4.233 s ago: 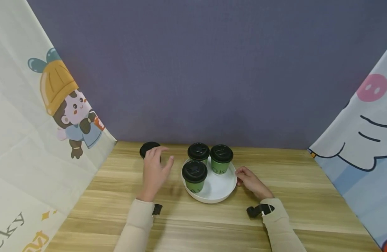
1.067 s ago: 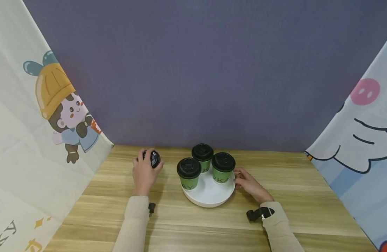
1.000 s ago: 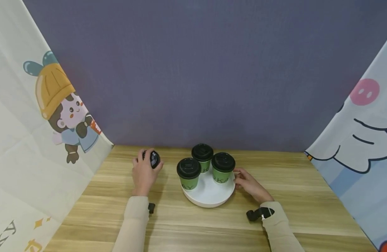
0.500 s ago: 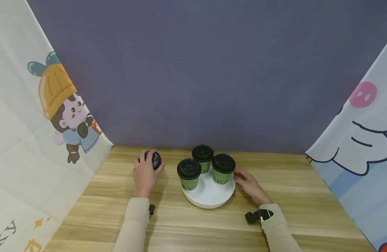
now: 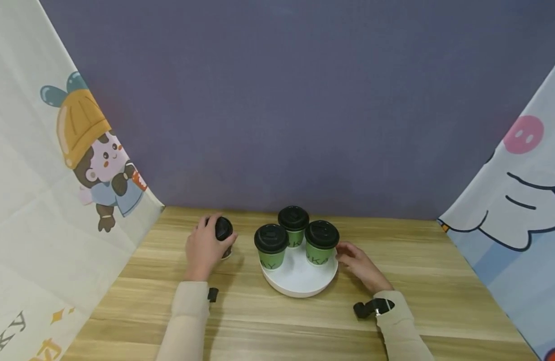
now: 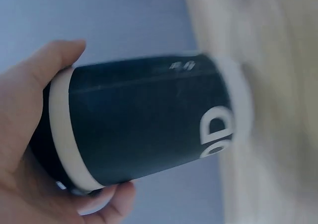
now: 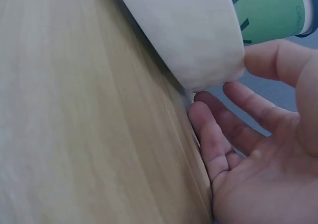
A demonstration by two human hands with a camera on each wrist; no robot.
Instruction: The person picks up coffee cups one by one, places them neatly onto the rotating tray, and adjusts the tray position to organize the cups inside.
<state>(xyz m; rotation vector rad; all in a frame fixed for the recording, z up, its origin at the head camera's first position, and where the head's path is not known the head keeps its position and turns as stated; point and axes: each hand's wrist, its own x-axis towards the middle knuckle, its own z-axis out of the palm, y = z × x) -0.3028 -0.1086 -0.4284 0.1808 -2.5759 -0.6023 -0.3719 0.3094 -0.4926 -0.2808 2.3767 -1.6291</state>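
Note:
A dark paper cup (image 6: 144, 119) with a black lid and white lettering sits in my left hand (image 5: 206, 248), whose thumb and fingers grip it around the lid end. In the head view this cup stands left of the tray, partly hidden by the hand; I cannot tell whether its base touches the table. A round white tray (image 5: 300, 281) carries a left green cup (image 5: 271, 259), a back green cup (image 5: 296, 237) and a right green cup (image 5: 318, 254), all black-lidded. At the tray's right edge my right hand (image 5: 359, 265) holds on, thumb at the rim and fingertips by the lower edge.
The wooden table (image 5: 277, 331) runs back to a grey-purple panel (image 5: 277, 110). Printed white cloths hang at the left (image 5: 42, 200) and right (image 5: 530, 210) sides. Black wrist straps with cameras are on both sleeves.
From hovering beside the dark cup, my left hand has taken hold of it; its side now shows below the lid. The tray and its cups have turned slightly clockwise, with my right hand staying at its edge.

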